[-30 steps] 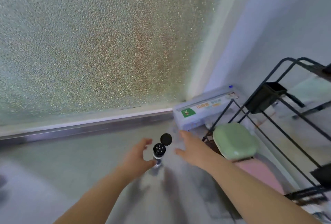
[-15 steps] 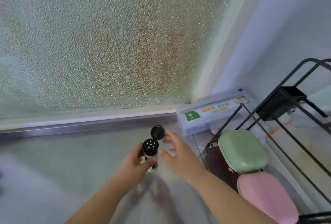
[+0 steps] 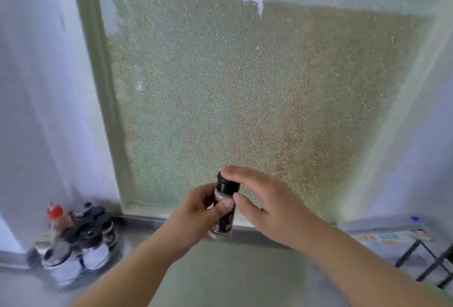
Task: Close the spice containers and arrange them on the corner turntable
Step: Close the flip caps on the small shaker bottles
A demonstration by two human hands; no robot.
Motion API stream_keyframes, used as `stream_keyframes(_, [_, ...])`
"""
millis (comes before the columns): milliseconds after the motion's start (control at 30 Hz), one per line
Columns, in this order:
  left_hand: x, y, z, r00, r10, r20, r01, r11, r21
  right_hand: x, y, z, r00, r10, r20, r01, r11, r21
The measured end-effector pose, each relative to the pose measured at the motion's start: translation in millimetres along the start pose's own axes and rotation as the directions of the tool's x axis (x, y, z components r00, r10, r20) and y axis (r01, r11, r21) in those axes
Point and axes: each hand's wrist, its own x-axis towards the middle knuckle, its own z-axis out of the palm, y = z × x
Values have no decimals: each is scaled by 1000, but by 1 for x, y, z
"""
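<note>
1. Centrally, the left hand (image 3: 196, 211) is wrapped around a spice jar (image 3: 223, 211), thumb across its front, holding it upright in the air above the grey counter (image 3: 220, 272).
2. Its black cap (image 3: 226, 184) sits on top of the jar; whether it is fully shut cannot be told through the blur.
3. Over that cap the right hand (image 3: 272, 206) lies with fingers spread, fingertips at the cap's top and side, holding nothing of its own.
4. Behind both hands stands a frosted glass window (image 3: 245, 90).
5. Far left, in the corner, a cluster of other spice containers (image 3: 78, 240) crowds a round turntable (image 3: 73, 279), among them a red-capped bottle (image 3: 55, 216).
6. Counter between jar and turntable lies bare.
7. At right, a white box (image 3: 382, 234) lies along the wall beside a black wire rack (image 3: 431, 265).
</note>
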Motion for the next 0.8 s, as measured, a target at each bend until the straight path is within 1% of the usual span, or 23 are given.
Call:
stream_keyframes(100, [-11,10,-25,1000,13,-3,-13,1000,-11,30,-20,0,991,-112,75,120,987,-103])
stream_keyframes(167, [-16,14,-42,1000,8,7,-8,1000,-9,51,-30,-3,971,-147,186,176,973,-151])
stream_keyframes(233, [-22,18,-57,999,-6,39,7,1000,-5,69,-37,-1,937,-133,323,212,951,-223])
stream_keyframes(267, [-26,19,-64,999,-13,44,13,1000,1,76,-40,4,923,-122,365,230,936,-267])
stream_keyframes(333, [-34,17,-78,999,-26,33,26,1000,17,84,-46,20,906,-116,407,259,913,-316])
stream_keyframes(400, [-45,7,-90,999,-48,-15,49,996,69,88,-50,42,896,-96,433,246,920,-304])
stream_keyframes(533, [-73,-29,-108,978,-140,-154,160,979,124,91,-57,91,866,-66,496,232,931,-281])
stream_keyframes(600, [-84,-43,-120,963,-182,-201,213,965,150,93,-62,112,847,-55,529,216,945,-247])
stream_keyframes(700, [-94,-54,-143,950,-225,-215,258,956,140,99,-68,142,838,-31,544,157,970,-187])
stream_keyframes(800, [-100,-68,-169,930,-247,-273,313,922,228,112,-70,180,850,43,525,60,982,-177])
